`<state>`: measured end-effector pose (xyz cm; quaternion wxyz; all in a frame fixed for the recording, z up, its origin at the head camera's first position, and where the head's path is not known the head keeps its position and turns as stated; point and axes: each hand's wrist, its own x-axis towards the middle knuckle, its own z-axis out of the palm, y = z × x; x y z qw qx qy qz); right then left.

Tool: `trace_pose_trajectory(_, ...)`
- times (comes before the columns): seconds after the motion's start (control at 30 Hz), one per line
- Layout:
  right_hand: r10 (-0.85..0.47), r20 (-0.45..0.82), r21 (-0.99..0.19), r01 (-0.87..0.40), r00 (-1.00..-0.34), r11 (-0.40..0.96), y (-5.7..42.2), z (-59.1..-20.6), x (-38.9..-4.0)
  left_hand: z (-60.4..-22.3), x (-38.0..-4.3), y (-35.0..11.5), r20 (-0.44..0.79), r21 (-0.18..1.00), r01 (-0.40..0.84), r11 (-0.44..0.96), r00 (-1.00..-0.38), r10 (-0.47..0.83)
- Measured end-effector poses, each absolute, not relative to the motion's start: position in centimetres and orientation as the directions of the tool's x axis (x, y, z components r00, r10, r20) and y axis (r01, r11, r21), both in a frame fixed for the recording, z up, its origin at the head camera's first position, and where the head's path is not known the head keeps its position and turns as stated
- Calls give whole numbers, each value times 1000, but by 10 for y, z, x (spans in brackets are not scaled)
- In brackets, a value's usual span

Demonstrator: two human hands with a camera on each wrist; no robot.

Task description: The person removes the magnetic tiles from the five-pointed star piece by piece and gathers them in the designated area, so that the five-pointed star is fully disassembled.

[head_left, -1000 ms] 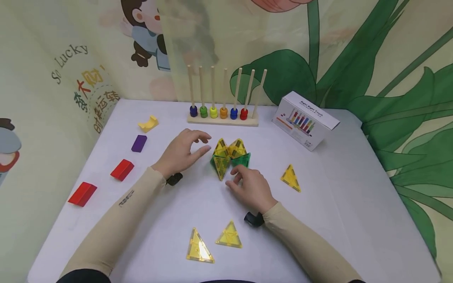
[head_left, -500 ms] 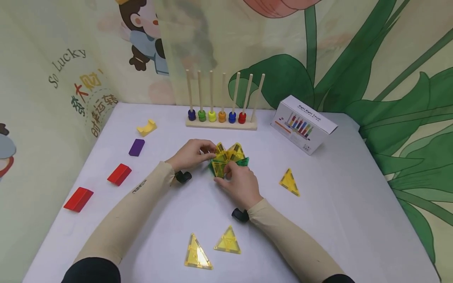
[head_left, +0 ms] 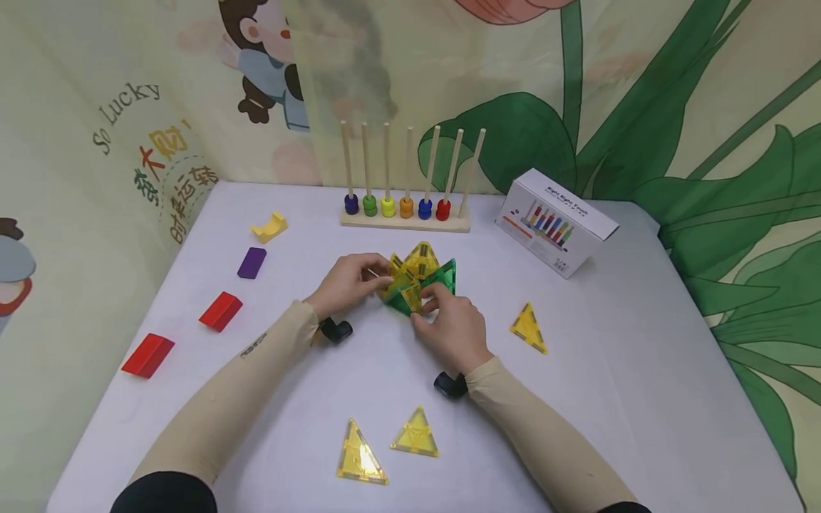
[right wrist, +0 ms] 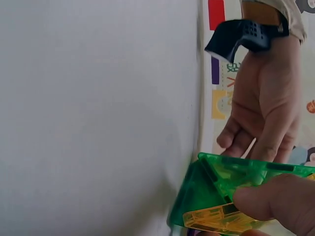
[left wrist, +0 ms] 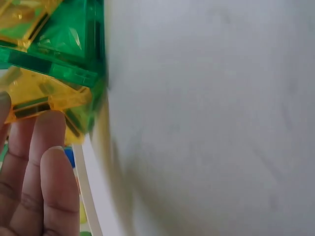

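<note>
A star-like cluster of yellow and green translucent magnetic tiles (head_left: 421, 258) stands at the middle of the table. My left hand (head_left: 348, 283) holds a yellow tile (left wrist: 42, 96) on its left side between thumb and fingers. From the front right, my right hand (head_left: 457, 326) pinches another yellow tile (right wrist: 211, 219) of the cluster, the thumb (right wrist: 266, 197) lying over its edge. Green tiles (right wrist: 234, 164) flank that yellow one in the right wrist view. The right fingertips are mostly hidden behind the tiles there.
Two loose yellow triangle tiles lie near the front, one long (head_left: 361, 456) and one shorter (head_left: 417, 433). Another yellow triangle (head_left: 529, 329) is to the right. Red blocks (head_left: 221, 311), a purple block (head_left: 252, 263) and a yellow arch (head_left: 269, 227) line the left. Behind stand a peg rack (head_left: 404, 221) and a box (head_left: 554, 222).
Both hands have come in from beside the cluster and taken hold of its tiles. The cluster has turned and its green tile at the right now stands higher.
</note>
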<state>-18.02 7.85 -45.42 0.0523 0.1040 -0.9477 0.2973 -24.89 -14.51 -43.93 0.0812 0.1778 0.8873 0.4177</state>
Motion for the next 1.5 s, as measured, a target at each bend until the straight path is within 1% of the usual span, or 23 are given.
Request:
trace_pose_trajectory(0.3, -175, 132, -548, -218, -976, 808, 90, -452, -190, -442, -236, -141, 6, 825, 173, 538, -955, 298)
trace_pose_trajectory(0.5, -178, 115, -557, -212, -977, 803, 94, -452, -197, -444, -228, -138, 0, 837, 131, 532, -971, 239)
trace_pose_trajectory(0.67, -179, 107, -560, -208, -978, 801, 96, -452, -199, -446, -227, -136, 14, 828, 141, 543, -973, 232)
trace_pose_trajectory(0.8, -178, 90, -564, -198, -980, 802, 96, -452, -199, -442, -224, -142, 37, 783, 177, 596, -970, 238)
trace_pose_trajectory(0.87, -182, 83, -568, -197, -980, 799, 96, -451, -200, -438, -222, -147, 87, 727, 225, 648, -967, 238)
trace_pose_trajectory(0.93, -190, 81, -568, -202, -979, 798, 96, -451, -200, -432, -222, -152, 167, 636, 302, 710, -952, 256)
trace_pose_trajectory(1.0, -193, 84, -568, -206, -978, 797, 97, -451, -201, -427, -223, -153, 252, 510, 403, 760, -915, 315)
trace_pose_trajectory(1.07, -194, 90, -568, -210, -977, 796, 99, -452, -202, -422, -226, -151, 304, 367, 507, 780, -858, 415)
trace_pose_trajectory(1.17, -186, 96, -568, -208, -978, 797, 101, -453, -203, -421, -231, -141, 291, 209, 627, 750, -772, 565)
trace_pose_trajectory(1.27, -189, 109, -570, -217, -976, 792, 101, -455, -204, -424, -234, -129, 249, 118, 694, 710, -713, 656)
trace_pose_trajectory(1.33, -195, 120, -574, -229, -973, 786, 100, -457, -205, -427, -235, -125, 240, 77, 709, 701, -695, 677)
trace_pose_trajectory(1.5, -201, 143, -576, -246, -969, 780, 98, -458, -206, -431, -238, -122, 262, -9, 718, 696, -670, 694)
